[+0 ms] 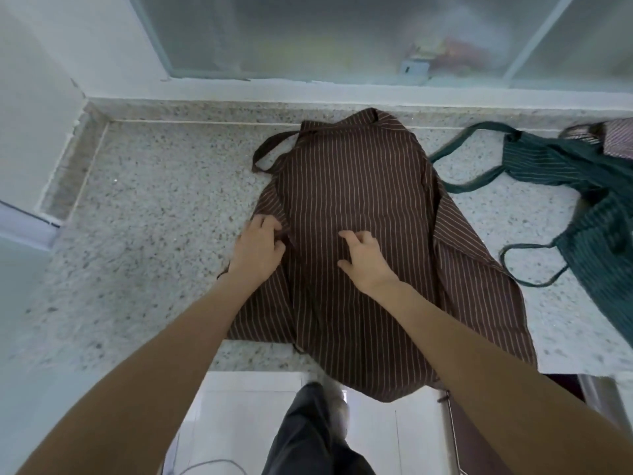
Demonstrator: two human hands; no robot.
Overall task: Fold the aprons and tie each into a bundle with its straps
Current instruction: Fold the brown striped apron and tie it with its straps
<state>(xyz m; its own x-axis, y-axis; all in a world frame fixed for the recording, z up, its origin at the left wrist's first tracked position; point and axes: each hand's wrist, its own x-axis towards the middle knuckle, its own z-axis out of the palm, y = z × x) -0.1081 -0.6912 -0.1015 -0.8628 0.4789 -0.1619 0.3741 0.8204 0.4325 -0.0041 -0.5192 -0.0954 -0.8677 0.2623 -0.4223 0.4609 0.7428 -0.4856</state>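
A brown apron with thin pale stripes (359, 186) lies spread on the speckled stone counter (147, 207), its lower edge hanging over the counter's front. Its left side is folded in over the middle, and a brown strap loop (265, 150) sticks out at the upper left. My left hand (258, 250) rests on the folded left edge, with its fingers curled onto the cloth. My right hand (364, 260) lies flat on the middle of the apron, fingers apart. A green striped apron (575, 186) lies crumpled at the right with its green straps (479, 166) trailing over the counter.
A frosted window (342, 36) and its sill run along the back of the counter. A white wall (30, 97) closes the left side. A purple striped cloth (613, 135) peeks out at the far right. Below the counter edge are white floor tiles and my dark trouser leg (308, 433).
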